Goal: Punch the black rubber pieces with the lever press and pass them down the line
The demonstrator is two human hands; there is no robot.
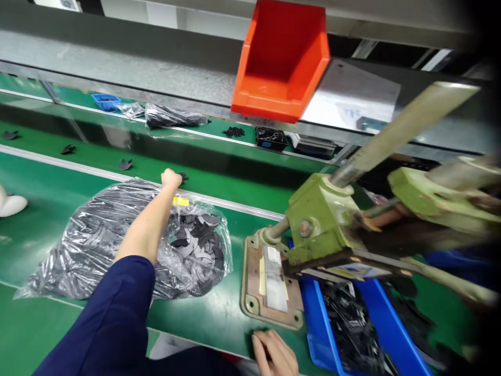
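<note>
My left hand point(171, 178) reaches over a clear plastic bag point(97, 230) to the green belt behind it. Its fingers are closed on a small dark plastic piece point(183, 178), which shows partly past the knuckles. Through the bag's open right end I see many curved black and grey pieces point(201, 248). At the bench's front edge rests my right hand point(276, 352), fingers loosely bent and no object visible in it. Just beyond that hand stands a green hand press point(321, 219) with a flat base plate point(254, 292).
Similar dark pieces point(125, 164) lie spaced along the belt at left. A blue bin point(321, 334) of black parts sits right of the press base. An orange bin point(270, 104) overhangs the shelf edge above. The press lever point(410, 130) juts up right.
</note>
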